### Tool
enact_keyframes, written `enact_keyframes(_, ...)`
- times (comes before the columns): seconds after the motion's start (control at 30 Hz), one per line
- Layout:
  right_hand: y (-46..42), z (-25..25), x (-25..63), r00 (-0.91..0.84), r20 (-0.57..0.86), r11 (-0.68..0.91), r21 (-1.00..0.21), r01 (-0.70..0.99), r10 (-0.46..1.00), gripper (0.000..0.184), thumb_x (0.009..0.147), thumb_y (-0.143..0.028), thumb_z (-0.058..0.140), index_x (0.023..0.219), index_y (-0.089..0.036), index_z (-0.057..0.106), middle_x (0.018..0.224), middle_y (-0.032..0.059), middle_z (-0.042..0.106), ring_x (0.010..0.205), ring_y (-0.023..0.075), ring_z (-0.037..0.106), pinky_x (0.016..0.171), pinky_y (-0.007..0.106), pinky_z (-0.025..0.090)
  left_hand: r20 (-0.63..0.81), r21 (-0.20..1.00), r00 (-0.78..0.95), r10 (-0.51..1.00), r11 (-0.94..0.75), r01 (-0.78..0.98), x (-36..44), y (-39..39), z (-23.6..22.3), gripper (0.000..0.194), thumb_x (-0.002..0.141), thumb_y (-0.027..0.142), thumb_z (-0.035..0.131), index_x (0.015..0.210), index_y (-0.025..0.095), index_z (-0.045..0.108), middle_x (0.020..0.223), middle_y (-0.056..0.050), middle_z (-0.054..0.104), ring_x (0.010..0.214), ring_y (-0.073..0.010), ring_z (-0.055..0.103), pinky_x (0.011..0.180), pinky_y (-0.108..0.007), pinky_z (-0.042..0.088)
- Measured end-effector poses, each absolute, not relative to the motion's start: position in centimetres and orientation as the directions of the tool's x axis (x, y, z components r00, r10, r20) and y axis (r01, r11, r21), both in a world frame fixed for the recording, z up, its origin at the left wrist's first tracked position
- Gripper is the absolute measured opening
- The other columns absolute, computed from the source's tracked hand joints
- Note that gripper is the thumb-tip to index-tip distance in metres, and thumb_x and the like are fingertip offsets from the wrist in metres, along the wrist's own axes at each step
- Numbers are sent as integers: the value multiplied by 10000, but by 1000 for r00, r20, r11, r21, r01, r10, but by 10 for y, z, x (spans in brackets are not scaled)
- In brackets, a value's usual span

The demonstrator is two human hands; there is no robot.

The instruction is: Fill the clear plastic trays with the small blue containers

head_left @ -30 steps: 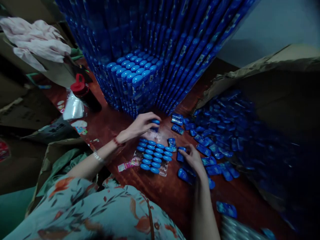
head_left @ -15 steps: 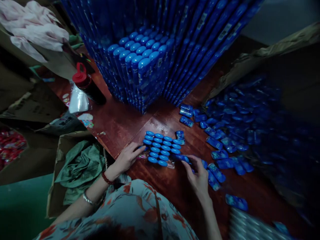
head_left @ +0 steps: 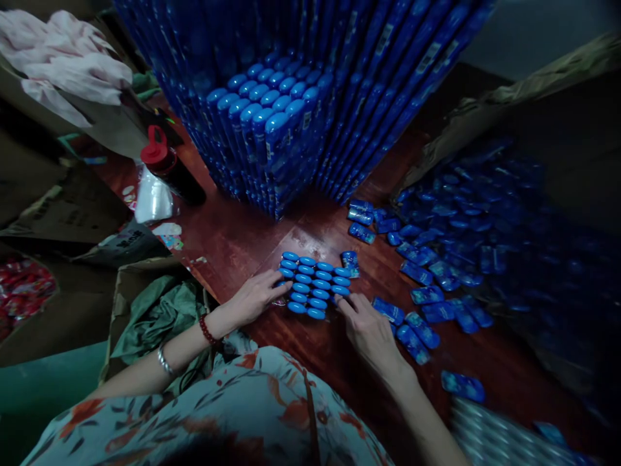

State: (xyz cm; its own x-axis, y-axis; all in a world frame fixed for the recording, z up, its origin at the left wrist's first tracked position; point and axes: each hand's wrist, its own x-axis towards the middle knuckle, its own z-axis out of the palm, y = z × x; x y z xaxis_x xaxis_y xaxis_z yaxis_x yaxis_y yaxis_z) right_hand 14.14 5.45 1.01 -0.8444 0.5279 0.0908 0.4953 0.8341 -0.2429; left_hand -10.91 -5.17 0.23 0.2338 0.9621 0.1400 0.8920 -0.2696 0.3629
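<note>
On the table stands a compact block of small blue oval-topped packs [head_left: 303, 279], set upright in rows. My left hand [head_left: 257, 296] lies against the block's left side, fingers stretched out and the thumb touching an end pack. At the block's lower right, my right hand [head_left: 361, 318] has its fingertips closed on a blue pack, mostly hidden by the fingers. A loose blue pack [head_left: 350, 264] leans beside the block's upper right corner. More loose packs [head_left: 388, 311] lie just right of my right hand.
Tall stacks of wrapped blue packs [head_left: 286, 162] rise behind the block. Many loose packs [head_left: 466, 220] spill from a carton [head_left: 514, 81] at right. A red-lidded bottle [head_left: 169, 167] and clear plastic bags [head_left: 152, 197] stand left. A ridged grey sheet [head_left: 504, 433] lies lower right.
My right hand has moved left, bringing a blue pack against the block's lower right edge. My left hand has shifted slightly right, its thumb now further over the block's edge.
</note>
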Motion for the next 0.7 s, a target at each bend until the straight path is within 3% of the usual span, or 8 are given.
enact_keyframes(0.13,61,26,131,-832,-48,807,-215,550,553,323,824,-86,402,1027,-222,612,930,81,598,825,188,564,629,263,451,268,317,125,955,-210,925,-106,-63,-10,347,886,170,462,1222,223,532,1179,-137,504,988,-221,493,810,-378,448)
enact_keyframes(0.27,61,25,130,-834,-126,769,-331,546,538,283,836,-85,429,1003,-211,619,965,69,603,859,162,575,686,241,455,337,459,50,940,-210,863,-109,-52,3,249,906,229,452,1100,213,608,1104,-107,522,954,-198,490,798,-350,446)
enact_keyframes(0.37,53,21,129,-821,-124,777,-270,569,558,313,845,-86,437,1066,-214,619,1045,90,614,923,191,579,783,304,456,328,578,39,944,-233,782,-109,-14,24,245,929,253,413,1025,179,626,984,-80,565,906,-170,518,802,-309,445)
enact_keyframes(0.43,47,23,126,-801,-117,787,-152,598,587,325,846,-97,449,1092,-218,624,1061,110,623,958,228,579,804,352,447,272,600,149,951,-289,746,-103,25,36,251,935,229,394,1032,150,612,959,-75,586,892,-155,541,802,-273,444)
enact_keyframes(0.57,59,46,125,-838,-132,837,-80,542,530,261,876,-219,470,1063,-238,651,907,81,661,810,203,616,666,284,438,36,442,573,819,-527,726,-73,109,40,220,828,154,552,1037,160,618,1090,-93,600,889,-180,574,715,-255,441)
enact_keyframes(0.63,86,57,126,-800,-79,793,-105,599,594,274,899,-273,432,1072,-255,643,897,58,659,743,169,616,597,245,410,-161,419,666,729,-560,715,-53,139,33,207,763,81,583,930,180,656,956,-62,658,764,-161,587,620,-235,423)
enact_keyframes(0.7,124,62,123,-694,-24,687,-121,716,719,300,910,-293,393,1093,-252,626,950,57,653,776,167,619,591,235,394,-210,412,658,723,-545,730,-37,156,25,159,710,34,608,776,167,666,797,-47,678,648,-142,568,566,-224,402)
